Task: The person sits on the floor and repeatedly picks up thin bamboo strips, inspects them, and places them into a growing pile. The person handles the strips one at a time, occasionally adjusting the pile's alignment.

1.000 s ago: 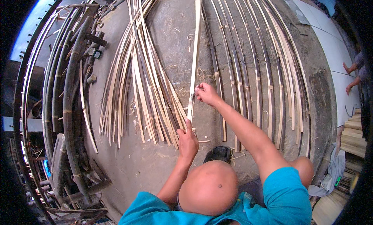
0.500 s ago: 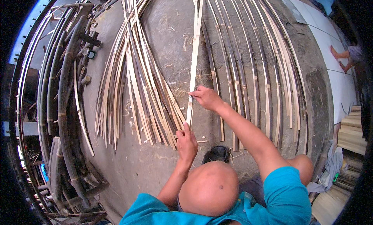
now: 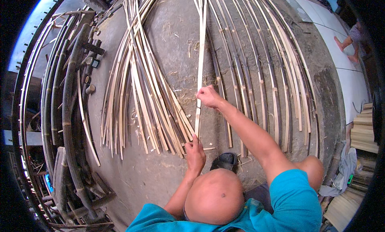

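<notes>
A long pale bamboo strip (image 3: 201, 59) runs away from me up the middle of the floor. My left hand (image 3: 195, 156) is closed round its near end, just beyond my bent knee. Farther up, my right hand (image 3: 209, 97) pinches at the same strip with its fingertips. Just below those fingertips, a small dark-and-bright patch shows on the strip; I cannot tell whether it is a tool. A bundle of split bamboo strips (image 3: 150, 99) lies left of my hands, its near ends close to my left hand.
More bamboo strips (image 3: 261, 87) lie spread in a row on the right. Thick dark bamboo poles (image 3: 69, 119) are stacked at the left. A dark sandal (image 3: 226, 161) is by my knee. Another person's feet (image 3: 347, 47) rest on white tiles (image 3: 329, 47). Flat pale slats (image 3: 364, 131) are piled at the right.
Both hands sit slightly lower or higher by small amounts: my left hand a little nearer me, my right hand slightly farther up. The view has shifted a little.
</notes>
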A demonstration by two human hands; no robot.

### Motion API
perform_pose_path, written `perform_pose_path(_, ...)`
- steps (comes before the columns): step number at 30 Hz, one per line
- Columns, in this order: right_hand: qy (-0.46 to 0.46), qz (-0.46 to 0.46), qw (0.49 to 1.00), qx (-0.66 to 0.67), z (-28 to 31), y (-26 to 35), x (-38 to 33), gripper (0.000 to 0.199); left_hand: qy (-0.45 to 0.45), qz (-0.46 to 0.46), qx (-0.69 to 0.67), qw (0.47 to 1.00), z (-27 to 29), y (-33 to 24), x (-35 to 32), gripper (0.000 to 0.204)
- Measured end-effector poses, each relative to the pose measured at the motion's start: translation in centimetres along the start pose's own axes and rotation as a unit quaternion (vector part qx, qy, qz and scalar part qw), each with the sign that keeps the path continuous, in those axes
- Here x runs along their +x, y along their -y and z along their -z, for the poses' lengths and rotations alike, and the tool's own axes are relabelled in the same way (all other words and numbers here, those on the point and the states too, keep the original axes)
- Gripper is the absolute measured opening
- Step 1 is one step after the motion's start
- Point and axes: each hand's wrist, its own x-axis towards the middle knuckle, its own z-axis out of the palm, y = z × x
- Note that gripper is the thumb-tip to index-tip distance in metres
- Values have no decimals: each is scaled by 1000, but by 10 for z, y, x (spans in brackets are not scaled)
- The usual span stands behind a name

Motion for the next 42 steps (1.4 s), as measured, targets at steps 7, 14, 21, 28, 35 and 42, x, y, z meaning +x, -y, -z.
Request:
perform_pose_path(7, 126, 350, 918, -135, -40, 19, -61, 17, -52, -86, -83, 992, -4, 7, 64, 38)
perform_pose_path(14, 222, 114, 968, 34, 14, 58, -61, 18, -12, 7, -144, 989, 3, -15, 97, 41)
perform_pose_path(21, 162, 284, 943, -65, -32, 64, -91, 20, -91, -2, -240, 966, -69, 25, 120, 45)
perform_pose_path(28, 114, 431, 889, 103, 28, 193, -110, 20, 106, 177, -441, 873, -49, 7, 139, 35)
perform_pose_path(35, -54, -34, 883, -465, 125, 69, -86, 37, 259, 200, -754, 569, -16, -70, 186, 32)
perform_pose_path(42, 272, -180, 943, 62, 90, 5, -134, 59, 234, 178, -811, 505, -51, -94, 253, 30)
